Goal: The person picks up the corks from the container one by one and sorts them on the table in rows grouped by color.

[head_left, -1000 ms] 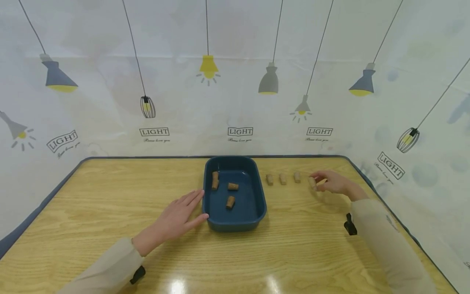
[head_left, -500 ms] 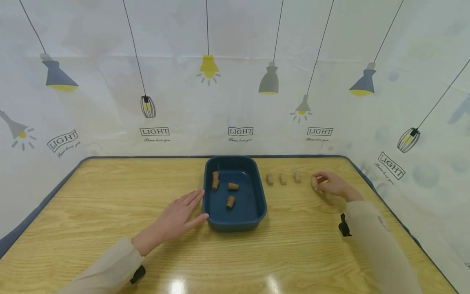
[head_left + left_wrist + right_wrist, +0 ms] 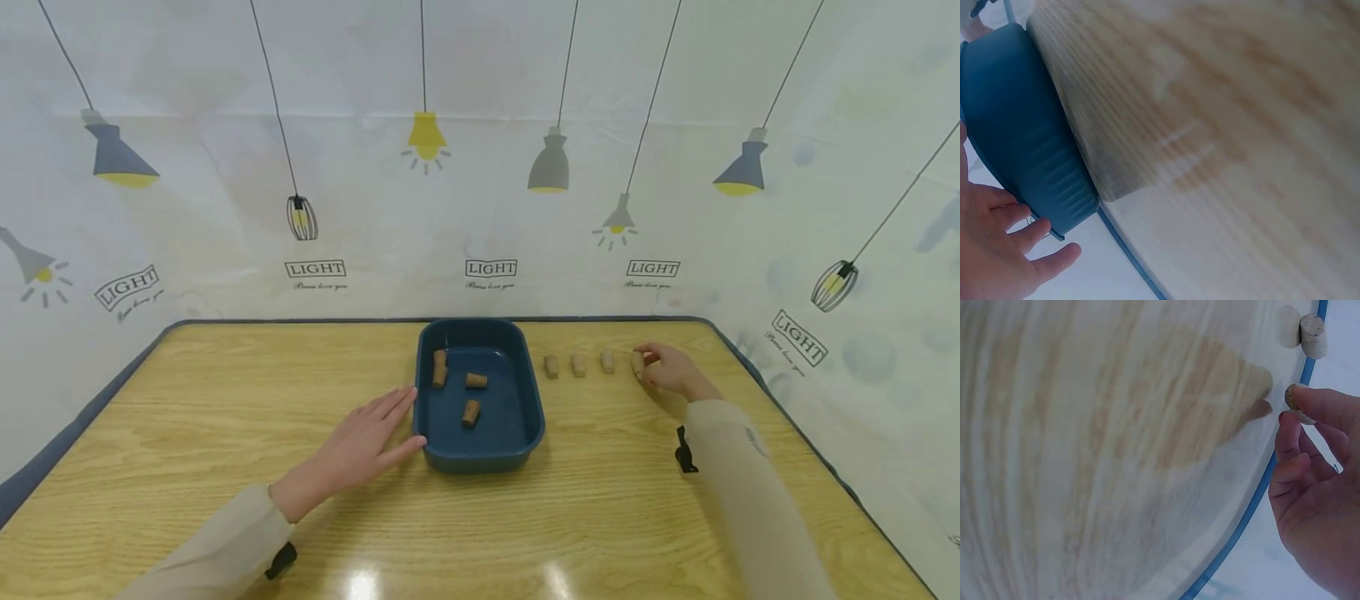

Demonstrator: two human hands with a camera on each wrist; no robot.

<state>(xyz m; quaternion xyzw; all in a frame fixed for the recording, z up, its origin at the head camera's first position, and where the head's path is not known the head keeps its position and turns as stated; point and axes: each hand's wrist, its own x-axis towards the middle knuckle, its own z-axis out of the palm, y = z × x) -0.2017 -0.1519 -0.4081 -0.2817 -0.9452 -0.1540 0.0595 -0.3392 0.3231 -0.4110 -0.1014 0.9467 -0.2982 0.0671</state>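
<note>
Pinching end cork (image 3: 637, 364), R hand (image 3: 671, 369) could slip on round side & bump next cork (image 3: 607, 362); straight-fingered L hand (image 3: 358, 443), touching tray (image 3: 501, 421), may overpush & shift it.

Table (image 3: 600, 525): wood-look top, streaky grain, smooth w/ semi-gloss sheen — glare spots approx. 5:30 & 7 o'clock, head view. Tray (image 3: 480, 463): hard, smooth, low sheen; plastic vs. coated metal, can't tell. Corks inside (image 3: 476, 381): matt, natural cork look. Row corks (image 3: 577, 365) at approx. 2:30 from tray: matt too — grainy, slightly rough end face in R wrist view. Backdrop (image 3: 360, 167), 12 o'clock: creased printed sheet, mostly matt. Sleeves (image 3: 217, 542), 8 & 4 o'clock: matt cloth.
</note>
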